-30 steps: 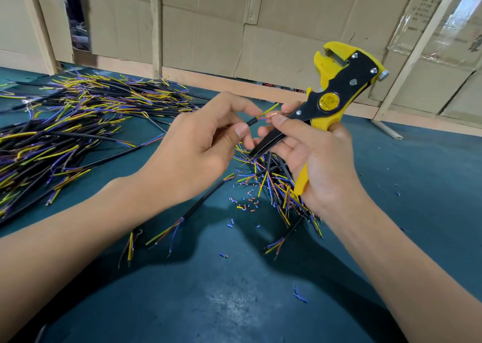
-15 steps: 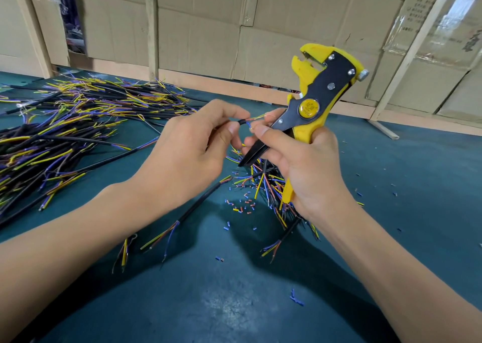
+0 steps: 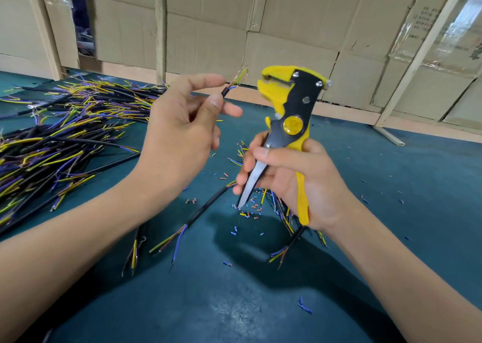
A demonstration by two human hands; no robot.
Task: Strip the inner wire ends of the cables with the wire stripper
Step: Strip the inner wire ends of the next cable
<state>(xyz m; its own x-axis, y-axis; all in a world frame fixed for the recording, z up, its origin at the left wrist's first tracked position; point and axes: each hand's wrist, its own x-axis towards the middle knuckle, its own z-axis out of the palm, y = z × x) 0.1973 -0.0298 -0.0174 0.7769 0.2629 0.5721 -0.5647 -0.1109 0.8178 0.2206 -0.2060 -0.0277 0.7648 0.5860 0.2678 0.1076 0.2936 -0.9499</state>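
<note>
A heap of black cables (image 3: 52, 144) is lying at the left of the teal desk (image 3: 260, 303), coloured inner wires fanning from their ends. The left hand (image 3: 182, 123) is pinching 1 cable (image 3: 224, 91) between thumb and forefinger, its fanned inner wire ends (image 3: 238, 77) pointing up toward the tool and standing just beside it, not yet inside. Below, more cables (image 3: 208, 207) and cut insulation bits (image 3: 250, 212) are scattering across the desk. At the right, the right hand (image 3: 294, 178) is gripping the yellow wire stripper (image 3: 289, 113) upright by its handles, its jaws standing open. For a clean strip, the wires are probably best fed level into the jaws to an even depth, the cable held steady, then the handles squeezed in 1 firm stroke; skewed entry risks nicked or uneven strands.
</note>
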